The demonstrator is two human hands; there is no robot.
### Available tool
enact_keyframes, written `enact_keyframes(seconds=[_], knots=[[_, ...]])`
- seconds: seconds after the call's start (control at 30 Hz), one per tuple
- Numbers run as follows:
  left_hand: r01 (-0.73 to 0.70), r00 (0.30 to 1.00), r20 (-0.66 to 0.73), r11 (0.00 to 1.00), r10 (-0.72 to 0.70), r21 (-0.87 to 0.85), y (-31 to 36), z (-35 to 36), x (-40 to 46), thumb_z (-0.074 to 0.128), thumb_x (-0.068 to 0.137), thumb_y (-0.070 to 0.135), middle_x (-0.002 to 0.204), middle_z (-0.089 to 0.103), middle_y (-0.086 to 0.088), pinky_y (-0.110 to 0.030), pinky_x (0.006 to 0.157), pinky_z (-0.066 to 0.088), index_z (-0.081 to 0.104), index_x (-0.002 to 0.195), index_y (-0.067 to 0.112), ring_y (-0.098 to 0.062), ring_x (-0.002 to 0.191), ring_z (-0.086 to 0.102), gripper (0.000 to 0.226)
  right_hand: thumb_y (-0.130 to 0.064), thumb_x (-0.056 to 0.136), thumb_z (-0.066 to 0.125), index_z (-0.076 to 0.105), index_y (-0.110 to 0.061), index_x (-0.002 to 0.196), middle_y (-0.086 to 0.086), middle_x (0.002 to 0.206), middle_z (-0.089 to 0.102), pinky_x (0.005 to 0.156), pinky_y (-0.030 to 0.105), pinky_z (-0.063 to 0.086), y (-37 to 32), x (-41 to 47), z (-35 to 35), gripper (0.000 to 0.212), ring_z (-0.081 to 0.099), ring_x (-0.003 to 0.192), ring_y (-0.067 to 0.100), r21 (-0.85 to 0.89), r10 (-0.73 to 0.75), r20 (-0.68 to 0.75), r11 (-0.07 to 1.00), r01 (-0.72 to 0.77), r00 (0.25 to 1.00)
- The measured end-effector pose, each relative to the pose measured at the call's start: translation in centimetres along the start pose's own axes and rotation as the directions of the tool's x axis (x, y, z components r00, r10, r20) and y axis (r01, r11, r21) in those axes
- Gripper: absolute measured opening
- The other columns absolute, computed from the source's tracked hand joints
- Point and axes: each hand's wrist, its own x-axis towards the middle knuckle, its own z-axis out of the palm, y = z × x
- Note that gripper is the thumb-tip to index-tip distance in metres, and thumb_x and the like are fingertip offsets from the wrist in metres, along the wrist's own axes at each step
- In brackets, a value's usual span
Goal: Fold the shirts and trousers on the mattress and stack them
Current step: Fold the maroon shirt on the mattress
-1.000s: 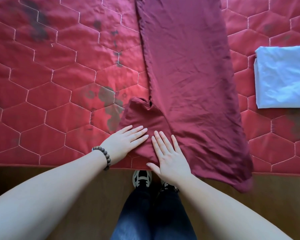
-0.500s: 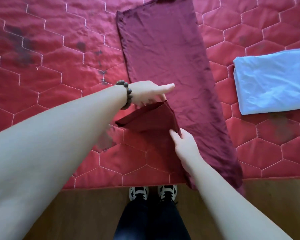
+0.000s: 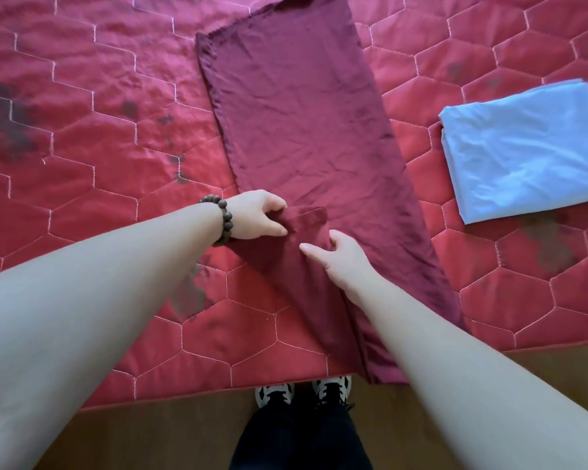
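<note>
Left hand [image 3: 258, 217], beaded bracelet [image 3: 223, 220] on wrist: fingers curled, gripping the folded flap of the maroon trousers [image 3: 299, 130]. Right hand [image 3: 340, 254]: fingers curled into the same fold, thumb extended left. Trousers lie lengthwise on the red quilted mattress [image 3: 82, 130], hem over near edge. Folded pale blue garment [image 3: 523, 150] well to the right. Wooden floor [image 3: 150, 435] below.

The maroon trousers [image 3: 299, 123] are thin, creased cloth with a faint sheen. The mattress [image 3: 92, 130] cover is quilted, slightly glossy red fabric, stained darker. The folded pale-blue shirt [image 3: 523, 147] is smooth, matt cloth.
</note>
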Motion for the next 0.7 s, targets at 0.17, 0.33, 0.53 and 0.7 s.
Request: enact_keyframes(seconds=[0.17,0.33,0.53,0.7], knots=[[0.135,0.991,0.004,0.989,-0.135,-0.060,-1.7,-0.1,0.5,0.063,0.082,0.054,0.070,0.057,0.008,-0.029,0.061,0.039,0.060,0.075,0.023,-0.011,0.067,0.053,0.032,-0.018,0.087,0.063,0.062,-0.008,0.078,0.001,0.071,0.057,0.065,0.032,0.037,0.0,1.7,-1.4,0.014,0.049,0.070,0.015,-0.061,-0.052,-0.222,0.997,0.039,0.974],[0.098,0.995,-0.006,0.995,-0.098,0.022,-2.4,-0.1,0.7,0.070,0.082,0.031,0.072,0.063,0.000,-0.026,0.061,0.044,0.063,0.078,0.020,-0.020,0.070,0.059,0.014,-0.018,0.090,0.059,0.060,-0.009,0.076,-0.003,0.067,0.053,0.058,0.024,0.034,1.6,1.9,-3.0,0.017,0.045,0.068,0.015,-0.132,-0.005,-0.249,0.991,-0.029,0.968],[0.154,0.912,-0.385,0.988,-0.139,0.009,-1.6,1.9,0.8,0.064,0.088,0.030,0.089,0.060,-0.003,-0.030,0.074,0.042,0.062,0.096,0.015,-0.028,0.092,0.059,0.017,-0.026,0.091,0.060,0.059,-0.015,0.103,-0.008,0.079,0.056,0.069,0.025,0.032,1.1,1.3,-3.0,0.017,0.053,0.082,0.018,-0.185,-0.019,-0.336,0.982,-0.046,0.942],[-0.001,0.671,-0.710,0.958,0.214,0.287,1.7,6.2,-1.2,0.063,0.078,0.007,0.102,0.059,-0.017,-0.045,0.077,0.045,0.065,0.098,0.006,-0.037,0.091,0.058,0.020,-0.019,0.082,0.067,0.060,-0.003,0.120,0.020,0.119,0.057,0.092,0.045,0.047,1.7,-1.2,-1.1,0.042,0.056,0.108,0.038,-0.777,-0.612,-0.262,0.593,0.214,0.746]])
